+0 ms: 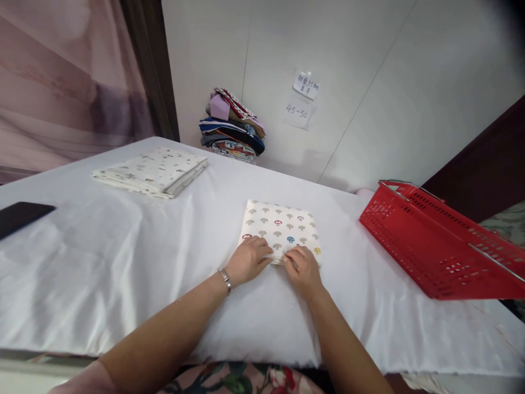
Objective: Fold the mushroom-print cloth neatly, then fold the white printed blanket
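Note:
A folded cream cloth with a mushroom print (283, 224) lies on the white-covered table (123, 257), near its middle. My left hand (246, 261) rests on the cloth's near edge, fingers curled and pinching that edge. My right hand (302, 266) is beside it, fingers closed on the same near edge. A metal bracelet sits on my left wrist.
A folded white patterned cloth (152, 172) lies at the back left. A stack of mixed folded fabrics (233, 127) stands against the wall. A red plastic basket (438, 241) sits at the right. A black phone (18, 216) lies at the left edge. Paper notes (302, 98) hang on the wall.

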A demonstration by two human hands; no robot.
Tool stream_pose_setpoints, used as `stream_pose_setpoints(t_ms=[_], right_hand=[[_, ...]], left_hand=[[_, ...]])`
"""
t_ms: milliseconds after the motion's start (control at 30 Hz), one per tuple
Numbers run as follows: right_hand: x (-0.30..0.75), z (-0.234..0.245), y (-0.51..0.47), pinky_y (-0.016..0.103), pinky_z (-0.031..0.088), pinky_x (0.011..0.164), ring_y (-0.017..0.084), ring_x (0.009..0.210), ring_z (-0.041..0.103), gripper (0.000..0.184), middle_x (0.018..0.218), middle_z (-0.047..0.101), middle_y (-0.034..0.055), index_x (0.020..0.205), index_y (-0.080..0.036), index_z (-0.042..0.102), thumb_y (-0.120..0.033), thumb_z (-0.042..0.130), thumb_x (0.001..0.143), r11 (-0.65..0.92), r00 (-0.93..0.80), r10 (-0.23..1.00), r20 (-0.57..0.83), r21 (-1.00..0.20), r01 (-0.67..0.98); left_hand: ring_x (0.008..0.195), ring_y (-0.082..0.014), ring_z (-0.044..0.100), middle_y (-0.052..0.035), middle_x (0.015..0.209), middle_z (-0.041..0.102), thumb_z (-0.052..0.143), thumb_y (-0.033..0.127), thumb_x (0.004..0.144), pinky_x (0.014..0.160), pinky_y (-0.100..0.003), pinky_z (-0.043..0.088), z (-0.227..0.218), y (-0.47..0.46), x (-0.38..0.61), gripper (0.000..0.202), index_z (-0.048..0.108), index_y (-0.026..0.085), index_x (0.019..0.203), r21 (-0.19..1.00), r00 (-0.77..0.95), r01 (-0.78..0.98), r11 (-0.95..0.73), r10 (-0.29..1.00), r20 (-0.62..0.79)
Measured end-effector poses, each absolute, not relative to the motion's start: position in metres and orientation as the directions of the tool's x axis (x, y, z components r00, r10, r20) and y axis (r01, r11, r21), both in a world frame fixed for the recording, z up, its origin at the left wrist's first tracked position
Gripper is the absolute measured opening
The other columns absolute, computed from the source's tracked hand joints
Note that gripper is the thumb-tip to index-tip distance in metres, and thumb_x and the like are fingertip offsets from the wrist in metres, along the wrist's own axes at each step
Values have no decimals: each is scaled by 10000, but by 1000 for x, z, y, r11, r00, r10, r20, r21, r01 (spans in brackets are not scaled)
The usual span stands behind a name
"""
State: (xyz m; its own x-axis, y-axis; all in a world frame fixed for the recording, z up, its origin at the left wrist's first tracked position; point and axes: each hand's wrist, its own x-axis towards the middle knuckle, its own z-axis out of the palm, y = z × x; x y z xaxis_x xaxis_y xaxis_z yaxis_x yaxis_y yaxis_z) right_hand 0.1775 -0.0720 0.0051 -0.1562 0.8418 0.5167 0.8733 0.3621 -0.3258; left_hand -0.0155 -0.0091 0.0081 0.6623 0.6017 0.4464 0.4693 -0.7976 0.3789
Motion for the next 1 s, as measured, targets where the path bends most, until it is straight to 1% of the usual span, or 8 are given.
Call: stream_pose_setpoints(t_ms=[167,333,467,600,800,900,1000], right_hand=[[178,5,-71,298,369,680,160,703,463,225,685,512,26,695,-200,560,-236,420,867,339,-123,847,516,-349,874],[178,4,-74,299,382,710,165,750,482,181,748,540,38,775,-195,577,-211,418,860,352,-117,831,544,-352,867],[180,6,-76,289,384,695,164,737,491,198,718,535,29,734,-197,561,-219,414,865,335,-112,853,509,-372,866],[189,10,-76,289,382,688,166,736,494,202,718,540,29,724,-195,558,-232,420,866,338,-139,863,486,-351,873],[219,12,-85,293,385,677,169,733,500,225,733,554,33,735,-201,569,-257,403,876,237,-81,902,423,-330,914],[234,9,-93,298,389,678,174,736,503,253,741,557,35,714,-206,563,-294,396,882,195,-49,909,415,-318,928],[246,5,-100,300,397,679,175,741,508,253,751,563,33,734,-209,563,-319,393,886,143,17,911,412,-354,924]], left_hand=[[785,-163,511,-27,804,566,494,270,836,732,-313,368,7,-8,-16,142,613,194,824,377,670,476,-795,605,429],[785,-162,503,-30,807,569,497,267,836,742,-315,369,6,-9,-16,139,609,187,811,357,661,492,-794,608,440],[769,-163,499,-29,774,568,526,291,819,747,-322,375,8,-9,-16,154,598,178,743,379,618,511,-771,637,462],[720,-147,495,-14,705,553,526,291,818,754,-315,385,10,-7,-18,198,569,180,660,425,588,504,-752,659,470],[651,-135,471,-9,633,527,486,336,838,671,-297,379,11,-5,-20,297,535,174,594,441,554,539,-718,696,456],[614,-125,453,-2,593,507,478,341,837,648,-292,368,11,-2,-23,342,496,169,543,444,493,607,-659,751,440],[593,-124,445,1,584,500,491,324,816,622,-288,360,11,2,-28,340,464,171,513,446,403,685,-575,810,425]])
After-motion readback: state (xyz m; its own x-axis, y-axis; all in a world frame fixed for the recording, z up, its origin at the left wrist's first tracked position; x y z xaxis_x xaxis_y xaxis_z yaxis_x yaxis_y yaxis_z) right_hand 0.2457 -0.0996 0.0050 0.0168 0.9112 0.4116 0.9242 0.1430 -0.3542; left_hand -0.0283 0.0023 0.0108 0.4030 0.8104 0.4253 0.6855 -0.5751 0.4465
